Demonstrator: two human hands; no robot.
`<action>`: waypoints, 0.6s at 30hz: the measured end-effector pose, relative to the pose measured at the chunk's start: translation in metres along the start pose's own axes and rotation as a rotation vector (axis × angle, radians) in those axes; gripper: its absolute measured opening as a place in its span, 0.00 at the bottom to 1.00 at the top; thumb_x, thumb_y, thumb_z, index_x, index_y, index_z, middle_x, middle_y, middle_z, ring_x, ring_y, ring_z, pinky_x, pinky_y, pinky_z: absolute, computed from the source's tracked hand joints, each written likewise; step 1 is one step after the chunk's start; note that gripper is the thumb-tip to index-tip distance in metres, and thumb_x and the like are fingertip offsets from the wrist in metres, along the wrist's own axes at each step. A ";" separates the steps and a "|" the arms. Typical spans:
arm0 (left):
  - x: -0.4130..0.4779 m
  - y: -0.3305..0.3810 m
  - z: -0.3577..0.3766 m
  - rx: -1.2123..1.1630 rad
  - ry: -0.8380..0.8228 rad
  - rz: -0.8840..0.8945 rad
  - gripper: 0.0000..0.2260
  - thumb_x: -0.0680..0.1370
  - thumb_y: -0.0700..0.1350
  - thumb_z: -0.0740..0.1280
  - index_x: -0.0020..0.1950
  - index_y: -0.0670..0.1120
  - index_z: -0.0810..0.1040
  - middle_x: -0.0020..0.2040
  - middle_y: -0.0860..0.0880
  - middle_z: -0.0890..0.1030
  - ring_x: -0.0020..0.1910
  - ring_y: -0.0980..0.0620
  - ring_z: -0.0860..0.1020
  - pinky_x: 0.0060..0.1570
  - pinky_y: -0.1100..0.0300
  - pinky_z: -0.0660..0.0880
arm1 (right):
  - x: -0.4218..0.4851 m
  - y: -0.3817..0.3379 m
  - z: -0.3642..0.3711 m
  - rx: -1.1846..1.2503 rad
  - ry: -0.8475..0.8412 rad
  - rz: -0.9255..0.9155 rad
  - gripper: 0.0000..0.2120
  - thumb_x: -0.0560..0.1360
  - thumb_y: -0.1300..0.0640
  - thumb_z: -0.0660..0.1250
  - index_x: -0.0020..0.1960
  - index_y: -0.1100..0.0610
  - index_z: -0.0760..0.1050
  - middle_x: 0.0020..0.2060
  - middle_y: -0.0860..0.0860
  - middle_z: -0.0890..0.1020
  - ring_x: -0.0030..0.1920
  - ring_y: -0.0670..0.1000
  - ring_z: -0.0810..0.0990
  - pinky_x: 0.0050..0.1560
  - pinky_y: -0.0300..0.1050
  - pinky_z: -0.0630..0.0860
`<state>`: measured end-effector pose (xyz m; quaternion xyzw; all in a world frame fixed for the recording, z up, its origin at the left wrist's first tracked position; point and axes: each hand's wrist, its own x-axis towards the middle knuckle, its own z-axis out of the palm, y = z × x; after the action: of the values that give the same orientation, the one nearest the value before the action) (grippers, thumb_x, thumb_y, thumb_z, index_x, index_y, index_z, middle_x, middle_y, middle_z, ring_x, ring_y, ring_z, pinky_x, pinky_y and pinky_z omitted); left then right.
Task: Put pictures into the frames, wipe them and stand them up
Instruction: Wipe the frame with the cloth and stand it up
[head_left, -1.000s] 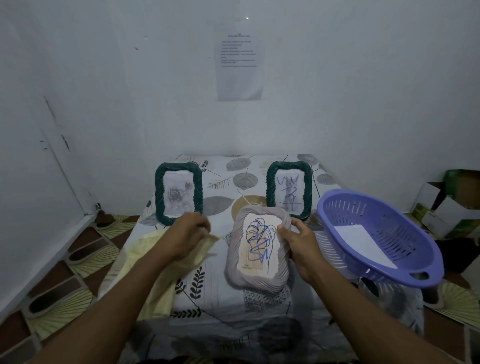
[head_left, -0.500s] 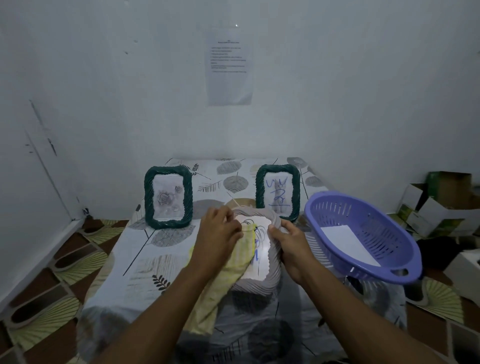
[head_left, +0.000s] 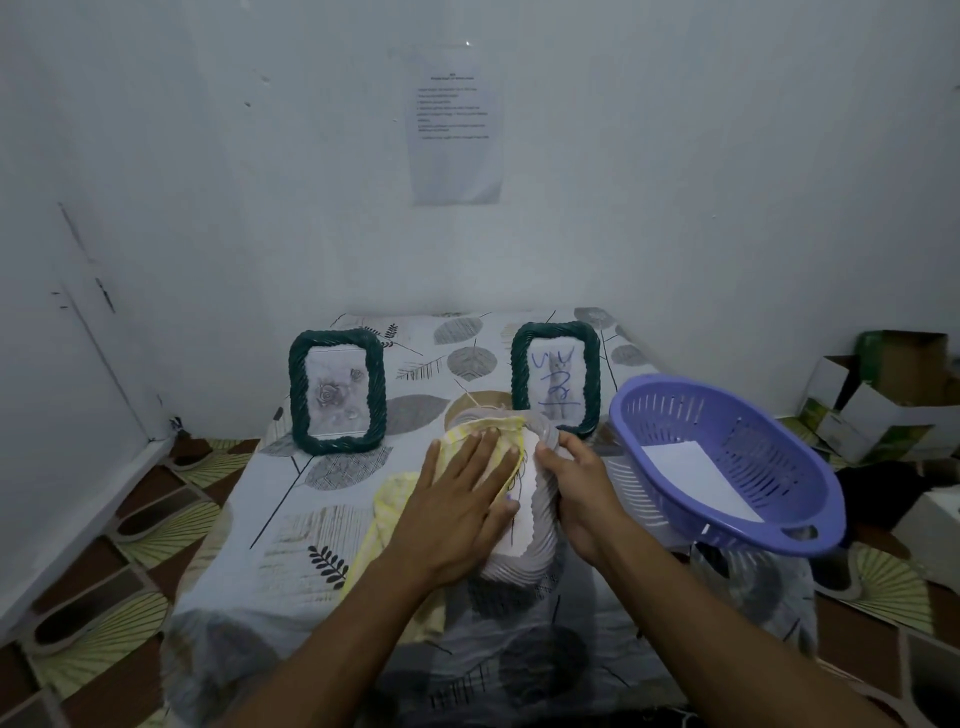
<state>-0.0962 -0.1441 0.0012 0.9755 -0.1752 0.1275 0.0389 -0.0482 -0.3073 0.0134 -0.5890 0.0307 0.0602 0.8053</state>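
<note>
A grey ribbed picture frame (head_left: 535, 525) lies tilted on the table in front of me. My left hand (head_left: 462, 499) lies flat on a yellow cloth (head_left: 387, 506), pressing it over the frame's glass and hiding the picture. My right hand (head_left: 576, 483) grips the frame's right edge. Two green rope-edged frames stand upright behind: the left green frame (head_left: 337, 389) shows a rose picture, the right green frame (head_left: 556, 376) a blue scribble.
A purple plastic basket (head_left: 727, 462) holding a white sheet (head_left: 696, 478) sits at the table's right edge. The table wears a leaf-patterned cloth (head_left: 291, 525). Cardboard boxes (head_left: 883, 400) stand on the floor at right. White walls close in behind and at left.
My left hand brought the yellow cloth from the table onto the grey frame and has slid it up over the glass, fingers now spread flat. My right hand keeps its hold on the frame's edge.
</note>
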 end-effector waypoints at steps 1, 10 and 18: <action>-0.002 0.002 0.002 0.005 -0.004 0.016 0.29 0.78 0.65 0.33 0.78 0.58 0.39 0.78 0.55 0.36 0.76 0.56 0.34 0.74 0.44 0.33 | 0.001 -0.002 0.000 -0.004 0.012 -0.006 0.08 0.80 0.61 0.63 0.55 0.55 0.78 0.45 0.53 0.86 0.42 0.51 0.85 0.37 0.44 0.81; -0.006 -0.001 -0.007 0.050 0.023 -0.024 0.32 0.77 0.66 0.34 0.78 0.54 0.36 0.77 0.55 0.35 0.77 0.56 0.35 0.72 0.41 0.31 | 0.000 -0.004 0.010 0.070 0.030 0.033 0.07 0.81 0.62 0.60 0.51 0.60 0.76 0.46 0.63 0.83 0.43 0.58 0.82 0.46 0.56 0.80; -0.023 -0.006 -0.005 0.091 -0.032 0.208 0.32 0.79 0.67 0.39 0.78 0.53 0.40 0.79 0.55 0.41 0.77 0.57 0.40 0.71 0.40 0.30 | 0.014 -0.031 -0.004 0.068 0.128 0.003 0.09 0.81 0.64 0.58 0.59 0.64 0.73 0.51 0.63 0.82 0.48 0.61 0.82 0.53 0.62 0.78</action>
<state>-0.1164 -0.1300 -0.0006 0.9546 -0.2703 0.1230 -0.0217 -0.0299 -0.3190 0.0395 -0.5637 0.0851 0.0225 0.8212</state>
